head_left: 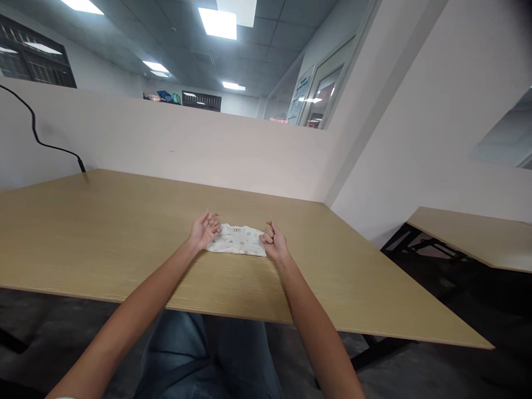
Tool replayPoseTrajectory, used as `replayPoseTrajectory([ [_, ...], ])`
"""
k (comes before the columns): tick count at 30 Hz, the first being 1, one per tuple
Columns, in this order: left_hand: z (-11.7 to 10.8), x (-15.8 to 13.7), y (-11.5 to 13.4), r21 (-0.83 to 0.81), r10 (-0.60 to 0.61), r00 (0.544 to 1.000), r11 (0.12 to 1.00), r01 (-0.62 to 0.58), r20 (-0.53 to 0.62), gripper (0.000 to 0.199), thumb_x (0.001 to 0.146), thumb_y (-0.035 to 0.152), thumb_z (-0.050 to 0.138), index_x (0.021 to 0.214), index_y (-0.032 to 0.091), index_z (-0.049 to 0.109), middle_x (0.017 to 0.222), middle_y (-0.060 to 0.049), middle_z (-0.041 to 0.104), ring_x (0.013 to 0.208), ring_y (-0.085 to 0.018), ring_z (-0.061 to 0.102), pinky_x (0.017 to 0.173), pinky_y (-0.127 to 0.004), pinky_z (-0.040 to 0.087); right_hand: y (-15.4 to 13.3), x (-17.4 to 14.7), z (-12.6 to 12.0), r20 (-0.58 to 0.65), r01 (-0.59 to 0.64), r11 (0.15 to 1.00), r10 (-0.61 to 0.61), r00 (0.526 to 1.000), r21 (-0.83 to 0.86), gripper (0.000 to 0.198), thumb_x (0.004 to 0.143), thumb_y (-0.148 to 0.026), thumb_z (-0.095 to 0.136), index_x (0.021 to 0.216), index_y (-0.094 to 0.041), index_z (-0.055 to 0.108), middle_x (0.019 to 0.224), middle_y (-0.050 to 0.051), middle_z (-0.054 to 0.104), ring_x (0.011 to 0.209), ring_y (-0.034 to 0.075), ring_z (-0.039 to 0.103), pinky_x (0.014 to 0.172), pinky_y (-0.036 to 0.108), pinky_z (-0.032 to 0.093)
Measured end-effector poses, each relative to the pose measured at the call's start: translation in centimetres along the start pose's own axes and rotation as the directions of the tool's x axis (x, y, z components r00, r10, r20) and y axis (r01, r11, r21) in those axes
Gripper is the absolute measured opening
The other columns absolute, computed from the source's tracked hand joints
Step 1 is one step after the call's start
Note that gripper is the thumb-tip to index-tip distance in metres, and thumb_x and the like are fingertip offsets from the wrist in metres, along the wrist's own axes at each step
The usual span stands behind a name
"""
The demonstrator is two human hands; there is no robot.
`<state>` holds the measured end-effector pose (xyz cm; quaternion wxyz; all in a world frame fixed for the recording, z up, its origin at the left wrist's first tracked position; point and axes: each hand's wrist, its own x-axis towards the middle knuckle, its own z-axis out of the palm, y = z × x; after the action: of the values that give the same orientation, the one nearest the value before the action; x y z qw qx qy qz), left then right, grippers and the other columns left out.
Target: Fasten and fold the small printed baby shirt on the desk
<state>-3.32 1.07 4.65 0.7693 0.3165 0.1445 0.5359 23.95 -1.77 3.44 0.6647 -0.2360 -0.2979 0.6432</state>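
A small white garment with a scattered print lies folded flat on the wooden table, its neckline and a dark printed label facing away from me. It looks like a little shirt. My left hand hovers at its left end, the fingers loosely bent and partly apart, with nothing visible in them. At the right end is my right hand, its fingers curled into a loose fist that seems to hold nothing. Each hand hides a bit of the garment's edge; whether they touch the cloth is hard to tell.
The table reaches from my lap to a low white partition. A black cable runs down to its far left corner. To the right stand a slanted pillar and a second table.
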Motion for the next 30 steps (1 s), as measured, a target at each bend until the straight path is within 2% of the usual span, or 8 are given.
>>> replayPoseTrajectory([
  [1, 0.2, -0.2, 0.1, -0.021, -0.007, 1.000, 1.000, 0.007, 0.030, 0.046, 0.104, 0.048, 0.039, 0.106, 0.013, 0.069, 0.076, -0.007, 0.069, 0.066, -0.017, 0.067, 0.067, -0.030, 0.057, -0.1, -0.1, 0.2, 0.014, -0.004, 1.000, 0.004, 1.000, 0.010, 0.016, 0.104, -0.031, 0.047, 0.098, -0.023, 0.060, 0.048, -0.012, 0.030, 0.035, 0.007, 0.022, 0.037, 0.018, 0.025],
  [3, 0.5, -0.6, 0.2, -0.050, -0.008, 0.997, 0.999, 0.012, 0.077, 0.060, 0.101, 0.061, 0.037, 0.126, 0.014, 0.065, 0.109, -0.016, 0.073, 0.095, -0.026, 0.072, 0.087, -0.043, 0.059, -0.2, -0.5, 0.5, 0.056, -0.015, 0.999, 0.013, 0.998, 0.034, 0.021, 0.103, -0.039, 0.048, 0.116, -0.027, 0.060, 0.062, -0.006, 0.055, 0.044, 0.009, 0.047, 0.041, 0.018, 0.035],
  [5, 0.6, -0.8, 0.2, -0.060, -0.009, 0.994, 0.998, 0.015, 0.107, 0.067, 0.098, 0.066, 0.040, 0.137, 0.016, 0.060, 0.127, -0.018, 0.069, 0.111, -0.031, 0.069, 0.101, -0.051, 0.053, -0.3, -0.8, 0.8, 0.099, -0.036, 0.999, 0.032, 0.995, 0.040, 0.037, 0.102, -0.053, 0.043, 0.128, -0.031, 0.057, 0.093, 0.003, 0.071, 0.074, 0.015, 0.068, 0.057, 0.026, 0.053],
  [6, 0.6, -0.8, 0.2, -0.060, -0.011, 0.993, 0.998, 0.018, 0.116, 0.069, 0.097, 0.067, 0.042, 0.141, 0.017, 0.057, 0.133, -0.019, 0.066, 0.117, -0.032, 0.067, 0.106, -0.053, 0.050, -0.4, -0.9, 0.9, 0.118, -0.046, 0.998, 0.041, 0.992, 0.038, 0.043, 0.101, -0.059, 0.040, 0.132, -0.032, 0.056, 0.108, 0.006, 0.072, 0.090, 0.018, 0.071, 0.068, 0.031, 0.058],
  [10, 0.3, -0.7, 0.0, -0.059, -0.029, 0.989, 0.998, 0.038, 0.145, 0.075, 0.095, 0.069, 0.044, 0.152, 0.020, 0.048, 0.148, -0.018, 0.057, 0.132, -0.035, 0.059, 0.114, -0.055, 0.042, -0.3, -1.2, 0.8, 0.177, -0.083, 0.996, 0.079, 0.981, 0.016, 0.057, 0.098, -0.070, 0.036, 0.143, -0.038, 0.051, 0.139, 0.005, 0.064, 0.120, 0.023, 0.065, 0.098, 0.046, 0.055],
  [16, 0.1, -0.6, -0.2, -0.062, -0.057, 0.977, 0.996, 0.071, 0.204, 0.075, 0.096, 0.070, 0.042, 0.157, 0.026, 0.041, 0.156, -0.014, 0.050, 0.143, -0.033, 0.048, 0.120, -0.055, 0.035, -0.2, -1.1, 0.6, 0.217, -0.096, 0.995, 0.090, 0.972, 0.019, 0.066, 0.093, -0.078, 0.035, 0.145, -0.040, 0.050, 0.151, 0.004, 0.055, 0.138, 0.025, 0.054, 0.115, 0.056, 0.040],
  [22, 0.4, -0.8, -0.4, -0.028, -0.113, 0.960, 0.992, 0.124, 0.255, 0.071, 0.097, 0.071, 0.037, 0.158, 0.034, 0.036, 0.163, -0.007, 0.042, 0.152, -0.029, 0.035, 0.123, -0.052, 0.030, -0.1, -1.4, 0.9, 0.242, -0.112, 0.993, 0.097, 0.965, 0.048, 0.068, 0.090, -0.082, 0.035, 0.142, -0.042, 0.053, 0.156, -0.001, 0.049, 0.142, 0.025, 0.049, 0.118, 0.055, 0.036],
  [30, -0.1, -0.7, -1.0, -0.022, -0.146, 0.963, 0.988, 0.154, 0.225, 0.061, 0.096, 0.073, 0.036, 0.152, 0.051, 0.038, 0.166, 0.001, 0.035, 0.146, -0.028, 0.042, 0.108, -0.053, 0.046, -0.1, -1.7, 0.9, 0.243, -0.104, 0.994, 0.090, 0.966, 0.044, 0.059, 0.092, -0.080, 0.034, 0.132, -0.046, 0.059, 0.137, -0.003, 0.064, 0.128, 0.025, 0.059, 0.109, 0.056, 0.045],
])
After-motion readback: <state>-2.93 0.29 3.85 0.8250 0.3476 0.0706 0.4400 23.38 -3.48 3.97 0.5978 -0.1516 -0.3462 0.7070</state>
